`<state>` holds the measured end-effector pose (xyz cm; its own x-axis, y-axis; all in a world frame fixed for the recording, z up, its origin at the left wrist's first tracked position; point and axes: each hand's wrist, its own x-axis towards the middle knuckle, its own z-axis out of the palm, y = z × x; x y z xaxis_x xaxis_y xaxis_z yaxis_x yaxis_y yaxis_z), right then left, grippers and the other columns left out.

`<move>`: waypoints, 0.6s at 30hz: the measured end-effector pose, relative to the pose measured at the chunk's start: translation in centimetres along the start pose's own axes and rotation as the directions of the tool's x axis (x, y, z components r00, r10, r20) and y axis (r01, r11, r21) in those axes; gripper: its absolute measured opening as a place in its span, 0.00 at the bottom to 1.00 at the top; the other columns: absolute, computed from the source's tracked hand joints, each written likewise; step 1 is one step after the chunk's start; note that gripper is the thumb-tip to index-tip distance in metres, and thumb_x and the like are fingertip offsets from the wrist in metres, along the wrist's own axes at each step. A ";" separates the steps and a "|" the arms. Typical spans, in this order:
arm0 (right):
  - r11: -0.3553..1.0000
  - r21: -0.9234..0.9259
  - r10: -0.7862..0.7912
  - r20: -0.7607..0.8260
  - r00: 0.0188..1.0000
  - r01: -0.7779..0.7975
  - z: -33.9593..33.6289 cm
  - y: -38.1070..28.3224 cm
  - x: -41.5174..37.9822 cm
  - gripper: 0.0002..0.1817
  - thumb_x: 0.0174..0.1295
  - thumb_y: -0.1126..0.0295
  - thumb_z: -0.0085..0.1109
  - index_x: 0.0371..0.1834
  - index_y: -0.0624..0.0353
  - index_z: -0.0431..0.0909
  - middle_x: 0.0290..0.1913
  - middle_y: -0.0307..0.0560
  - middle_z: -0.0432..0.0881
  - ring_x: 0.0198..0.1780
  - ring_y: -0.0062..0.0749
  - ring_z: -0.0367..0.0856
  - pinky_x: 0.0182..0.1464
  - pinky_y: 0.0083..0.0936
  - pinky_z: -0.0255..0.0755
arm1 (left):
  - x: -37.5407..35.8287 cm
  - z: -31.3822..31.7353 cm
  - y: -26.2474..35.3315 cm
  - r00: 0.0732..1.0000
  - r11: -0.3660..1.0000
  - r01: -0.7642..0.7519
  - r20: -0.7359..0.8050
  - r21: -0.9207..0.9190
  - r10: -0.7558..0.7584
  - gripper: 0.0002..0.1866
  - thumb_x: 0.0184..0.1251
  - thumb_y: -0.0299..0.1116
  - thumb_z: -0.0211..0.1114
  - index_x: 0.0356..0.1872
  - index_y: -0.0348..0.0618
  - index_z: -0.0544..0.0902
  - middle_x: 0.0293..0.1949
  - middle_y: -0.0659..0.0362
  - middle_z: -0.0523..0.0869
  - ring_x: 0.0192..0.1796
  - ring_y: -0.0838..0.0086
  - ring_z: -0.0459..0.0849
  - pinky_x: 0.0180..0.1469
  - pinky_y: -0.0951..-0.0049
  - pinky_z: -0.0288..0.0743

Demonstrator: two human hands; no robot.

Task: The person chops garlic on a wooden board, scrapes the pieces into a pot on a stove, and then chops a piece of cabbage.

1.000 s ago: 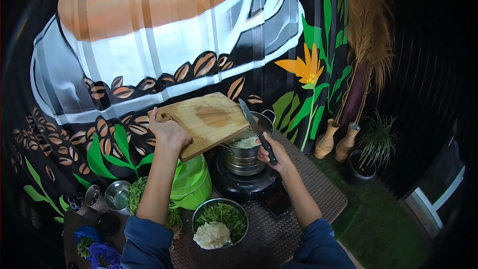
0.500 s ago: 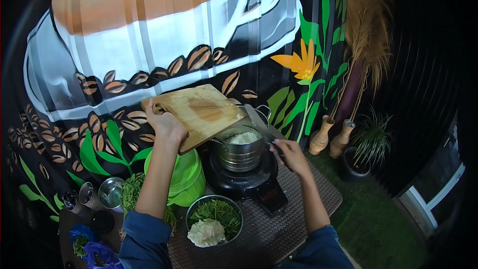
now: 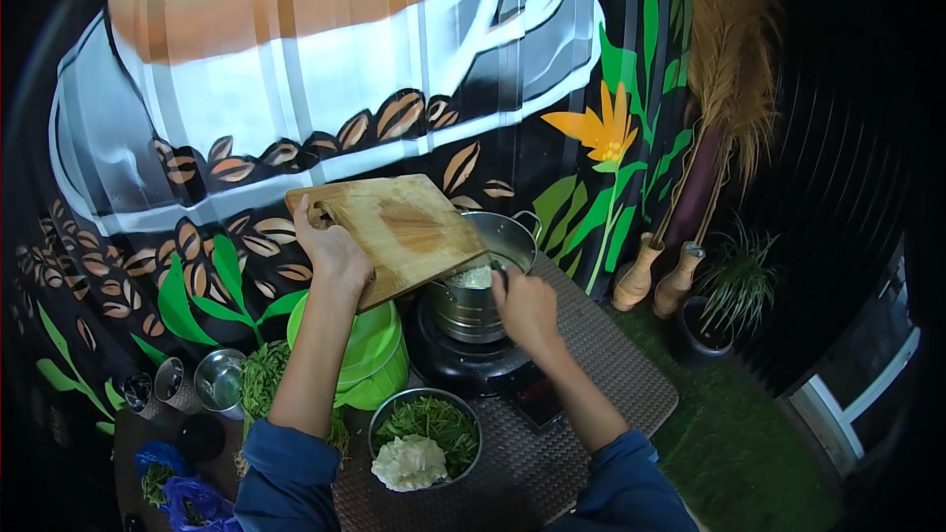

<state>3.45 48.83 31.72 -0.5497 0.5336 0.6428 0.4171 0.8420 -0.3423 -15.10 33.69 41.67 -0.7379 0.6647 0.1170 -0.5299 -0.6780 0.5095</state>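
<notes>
Painted wall (image 3: pixel 325 89) behind; the left grip (image 3: pixel 337 258) clamps a tilted board (image 3: pixel 399 227), the right closes round a knife handle (image 3: pixel 499 268) beside the pot (image 3: pixel 468 307).

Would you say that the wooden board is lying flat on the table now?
No, the left hand holds the wooden board up at a tilt, raised above the table.

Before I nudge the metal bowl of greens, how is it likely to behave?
The bowl looks like thin, stiff metal, so it should hold its shape. The leafy greens look loose, so it is probably light for its size. The pale, cabbage-like piece sits high at the near rim and could tumble out if tilted.
</notes>
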 end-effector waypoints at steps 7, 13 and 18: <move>0.990 -0.143 0.008 -0.002 1.000 -0.008 1.8 1.3 0.0 0.19 0.69 0.59 0.50 0.26 0.63 0.77 0.18 0.58 0.80 0.22 0.51 0.82 0.27 0.42 0.76 | 0.5 -0.9 0.1 0.999 1.000 0.009 -0.045 0.013 -0.008 0.47 0.58 0.68 0.47 0.66 0.33 0.64 0.67 0.44 0.68 0.69 0.52 0.64 0.71 0.49 0.49; 0.995 -0.088 -0.054 0.008 0.999 0.054 1.1 0.8 -0.1 0.19 0.69 0.59 0.48 0.30 0.65 0.77 0.18 0.57 0.80 0.21 0.51 0.82 0.26 0.43 0.75 | 0.1 -0.1 -0.4 0.999 0.999 0.032 -0.015 0.020 -0.032 0.46 0.58 0.67 0.47 0.65 0.33 0.65 0.66 0.45 0.69 0.68 0.53 0.65 0.71 0.50 0.50; 0.993 -0.071 0.096 -0.036 0.995 -0.098 2.0 2.3 0.9 0.19 0.70 0.58 0.46 0.30 0.64 0.75 0.20 0.61 0.80 0.23 0.56 0.81 0.28 0.48 0.74 | 1.2 -0.9 -1.7 1.000 0.995 -0.028 0.013 0.101 0.027 0.45 0.59 0.67 0.48 0.66 0.35 0.65 0.65 0.48 0.70 0.68 0.56 0.65 0.71 0.54 0.51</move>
<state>2.46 51.42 30.18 -0.4810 0.6086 0.6310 0.5195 0.7777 -0.3541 -15.45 35.37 40.19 -0.7464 0.6501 0.1422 -0.4640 -0.6616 0.5891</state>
